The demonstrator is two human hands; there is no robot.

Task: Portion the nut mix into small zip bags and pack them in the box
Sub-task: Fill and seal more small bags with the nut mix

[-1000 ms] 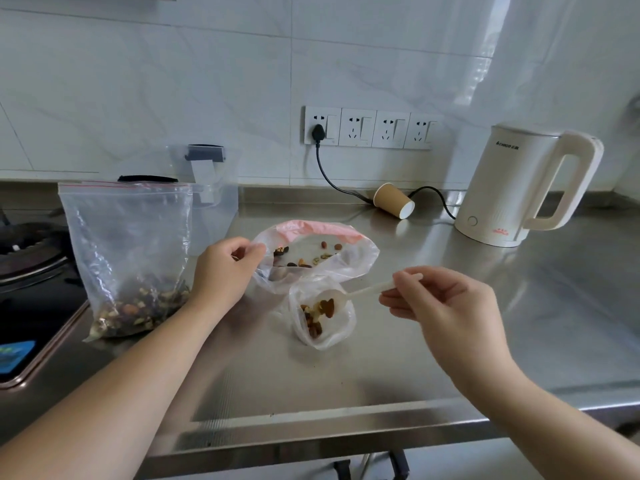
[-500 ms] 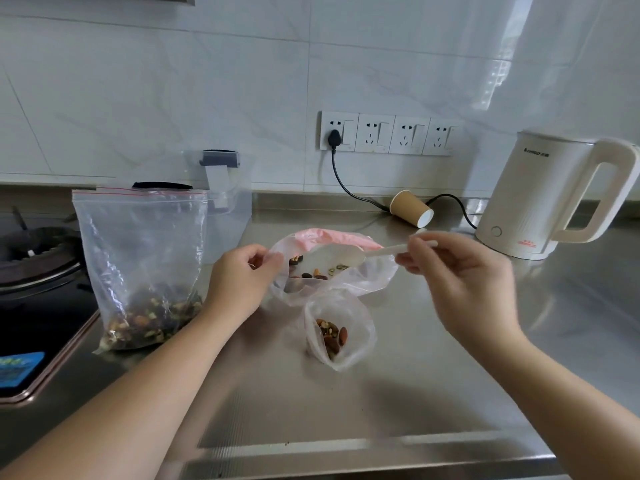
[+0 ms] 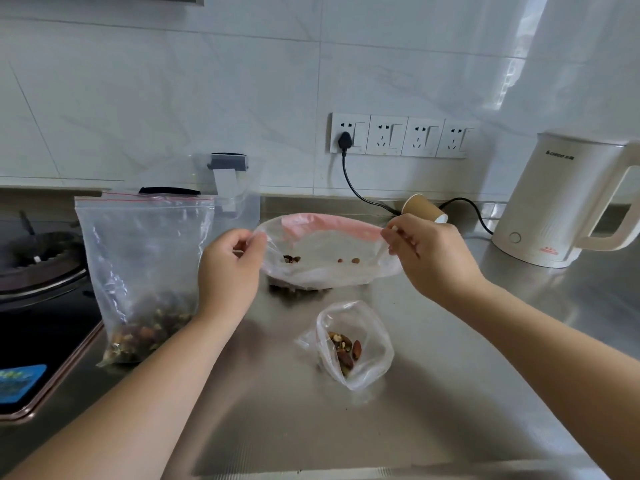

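1. Left hand [image 3: 228,271] and right hand [image 3: 429,258] each pinched one rim end of the pink-edged clear bag [image 3: 329,258], a few nuts inside, above the steel table [image 3: 450,393].
2. One small crumpled zip bag [image 3: 356,344] with nuts lay open just in front.
3. One large upright zip bag [image 3: 145,265] stood left, a clear box [image 3: 242,195] behind it.

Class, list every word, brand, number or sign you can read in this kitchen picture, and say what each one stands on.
Grey brand print near the top of the white kettle: too blurred to read.
Red mark near the kettle's base: too small to read.
Blue sticker on the stove: pale marks, unreadable.
Wall sockets: no readable text.
Bags: no print seen.
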